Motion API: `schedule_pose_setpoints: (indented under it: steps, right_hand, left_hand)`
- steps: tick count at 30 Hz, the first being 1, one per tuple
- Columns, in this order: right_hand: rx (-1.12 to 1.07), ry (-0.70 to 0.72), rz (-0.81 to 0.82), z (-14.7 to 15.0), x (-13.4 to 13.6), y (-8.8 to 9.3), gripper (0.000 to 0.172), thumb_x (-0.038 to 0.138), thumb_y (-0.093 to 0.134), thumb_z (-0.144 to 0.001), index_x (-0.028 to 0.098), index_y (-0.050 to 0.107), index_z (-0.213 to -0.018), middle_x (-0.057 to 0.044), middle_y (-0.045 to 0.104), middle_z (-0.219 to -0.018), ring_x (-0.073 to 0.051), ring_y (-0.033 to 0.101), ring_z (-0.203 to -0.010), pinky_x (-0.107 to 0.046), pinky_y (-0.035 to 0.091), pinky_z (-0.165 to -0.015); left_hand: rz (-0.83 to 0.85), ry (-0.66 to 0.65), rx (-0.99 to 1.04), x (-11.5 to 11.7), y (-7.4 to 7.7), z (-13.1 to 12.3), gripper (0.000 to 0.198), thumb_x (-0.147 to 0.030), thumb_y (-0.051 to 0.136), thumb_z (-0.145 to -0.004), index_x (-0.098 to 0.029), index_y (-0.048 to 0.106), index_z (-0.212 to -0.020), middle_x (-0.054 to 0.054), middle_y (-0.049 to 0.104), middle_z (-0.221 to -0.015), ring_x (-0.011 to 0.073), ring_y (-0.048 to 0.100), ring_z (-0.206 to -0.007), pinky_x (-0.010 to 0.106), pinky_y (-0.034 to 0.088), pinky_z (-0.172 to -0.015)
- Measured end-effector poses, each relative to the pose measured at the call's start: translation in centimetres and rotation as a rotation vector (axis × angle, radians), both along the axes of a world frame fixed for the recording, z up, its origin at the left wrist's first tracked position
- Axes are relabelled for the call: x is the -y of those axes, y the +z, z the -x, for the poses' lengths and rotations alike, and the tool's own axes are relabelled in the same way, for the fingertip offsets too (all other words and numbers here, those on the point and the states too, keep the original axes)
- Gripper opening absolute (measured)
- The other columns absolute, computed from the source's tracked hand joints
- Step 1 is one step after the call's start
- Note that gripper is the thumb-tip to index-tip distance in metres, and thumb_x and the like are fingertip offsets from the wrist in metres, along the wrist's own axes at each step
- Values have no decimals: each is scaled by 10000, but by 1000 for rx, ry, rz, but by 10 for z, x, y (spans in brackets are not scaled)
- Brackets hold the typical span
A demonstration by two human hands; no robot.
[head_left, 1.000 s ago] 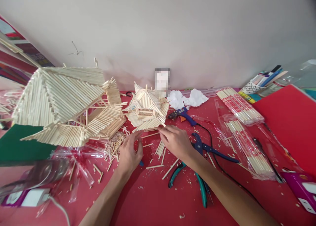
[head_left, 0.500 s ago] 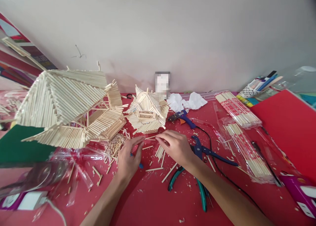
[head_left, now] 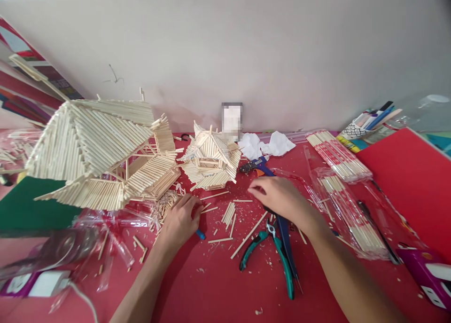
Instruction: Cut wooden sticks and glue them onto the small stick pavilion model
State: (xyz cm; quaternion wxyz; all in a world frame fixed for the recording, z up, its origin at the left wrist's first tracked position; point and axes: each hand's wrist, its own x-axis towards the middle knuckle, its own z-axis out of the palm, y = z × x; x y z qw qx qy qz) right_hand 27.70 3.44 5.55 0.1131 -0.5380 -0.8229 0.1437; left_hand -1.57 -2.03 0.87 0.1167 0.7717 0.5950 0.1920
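Observation:
My left hand [head_left: 182,216] rests low over the table with bent fingers, beside a pile of short wooden stick offcuts [head_left: 165,206]. Its fingertips are close to a thin stick [head_left: 210,209]; what they hold, if anything, is hidden. A blue item [head_left: 200,234] pokes out beneath it. My right hand [head_left: 280,197] hovers right of centre, thumb and fingers pinched; I cannot make out anything between them. Just behind it lies a blue glue gun [head_left: 260,164]. Under its wrist are a blue cutter [head_left: 286,243] and green-handled pliers [head_left: 273,233]. Cut sticks [head_left: 229,213] lie between the hands.
A small stick-built pavilion [head_left: 210,158] stands at centre back, beside a larger stick house [head_left: 102,144] at left. White tissues [head_left: 266,145], packs of sticks [head_left: 338,156], a red board [head_left: 408,186] and a pen cup [head_left: 355,129] are at right. A white plug [head_left: 52,283] is front left.
The hands have parted; the thin stick between them is gone from the fingers. My right hand moved right and the left slightly down. The blue cutter has swung round towards the front.

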Motion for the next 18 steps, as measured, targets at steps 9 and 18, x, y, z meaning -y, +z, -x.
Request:
schedule_pose_setpoints:
  steps: [9, 18]
  right_hand:
    - [360, -404, -40, -36, -29, -27, 378, 494, 496, -1012, 129, 571, -1076, -191, 688, -1040, -330, 669, -989, -335, 446, -707]
    - [304, -402, 84, -50, -36, -38, 301, 406, 424, -1049, 134, 543, -1098, -184, 720, -932, -327, 713, -898, -332, 448, -688]
  left_hand:
    - [-62, -25, -49, 1, -16, -8, 139, -186, 503, -966, -207, 626, -906, 60, 667, -895, 223, 633, -819, 340, 482, -749]
    - [-164, -62, 120, 0, -11, -5, 171, -234, 462, -1006, -207, 631, -1000, 76, 687, -917, 237, 632, -876, 371, 504, -790]
